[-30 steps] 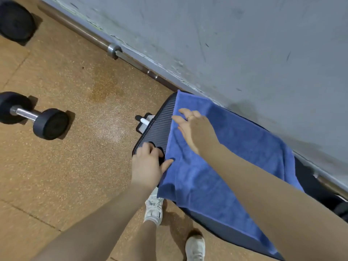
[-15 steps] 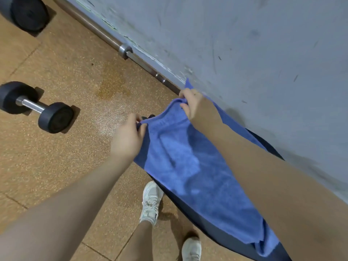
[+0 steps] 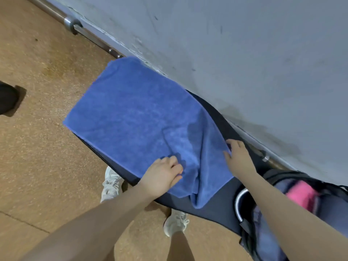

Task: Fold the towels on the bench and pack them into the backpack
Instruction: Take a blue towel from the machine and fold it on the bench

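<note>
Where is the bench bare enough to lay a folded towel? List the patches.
Bare bench: the strip between the blue towel and the backpack, and a sliver along the wall behind the right hand. Crowded: the towel, under the left hand, covers the rest.

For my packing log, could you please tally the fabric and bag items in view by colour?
Blue: 1, the towel on the bench, held by the left hand and right hand.
Pink: 1, the cloth inside the backpack.
Dark: 1, the backpack.
Total: 3.
</note>
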The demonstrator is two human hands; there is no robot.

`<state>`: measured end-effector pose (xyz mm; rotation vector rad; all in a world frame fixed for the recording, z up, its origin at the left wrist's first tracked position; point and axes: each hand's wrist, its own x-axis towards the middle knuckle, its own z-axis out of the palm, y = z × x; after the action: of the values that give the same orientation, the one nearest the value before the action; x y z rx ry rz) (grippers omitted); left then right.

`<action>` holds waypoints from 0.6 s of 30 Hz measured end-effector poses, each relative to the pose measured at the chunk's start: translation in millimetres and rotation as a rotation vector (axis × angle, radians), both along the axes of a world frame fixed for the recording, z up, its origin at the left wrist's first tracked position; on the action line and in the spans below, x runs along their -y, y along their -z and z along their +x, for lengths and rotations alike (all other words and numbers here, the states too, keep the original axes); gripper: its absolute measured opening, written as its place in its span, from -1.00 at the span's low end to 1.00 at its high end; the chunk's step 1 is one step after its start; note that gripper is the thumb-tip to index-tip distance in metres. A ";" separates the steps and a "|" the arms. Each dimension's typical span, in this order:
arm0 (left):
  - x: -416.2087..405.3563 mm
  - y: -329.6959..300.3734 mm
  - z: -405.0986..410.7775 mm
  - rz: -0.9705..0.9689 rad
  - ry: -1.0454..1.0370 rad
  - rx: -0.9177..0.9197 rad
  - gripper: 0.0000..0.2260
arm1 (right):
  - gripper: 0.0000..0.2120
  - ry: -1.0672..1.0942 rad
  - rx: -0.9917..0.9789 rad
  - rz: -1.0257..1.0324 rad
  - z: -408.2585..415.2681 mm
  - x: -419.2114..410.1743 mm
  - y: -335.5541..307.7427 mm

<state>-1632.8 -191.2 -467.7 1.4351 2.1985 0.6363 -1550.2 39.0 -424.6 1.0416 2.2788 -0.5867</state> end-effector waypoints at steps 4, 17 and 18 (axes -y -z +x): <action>-29.0 6.3 66.3 -0.040 0.089 -0.020 -0.70 | -0.53 0.051 0.034 -0.015 45.6 -18.7 16.0; -41.7 -9.1 143.6 -0.189 -0.403 -0.090 -0.75 | -0.85 0.585 -0.333 -0.442 71.8 -40.1 19.8; -43.0 -19.6 141.1 -0.186 -0.432 0.029 -0.73 | -0.87 0.625 -0.353 -0.496 71.5 -46.4 12.0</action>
<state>-1491.7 -148.2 -448.0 0.8580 2.4900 0.5646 -1478.7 85.4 -436.6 1.4614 1.8770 -1.6042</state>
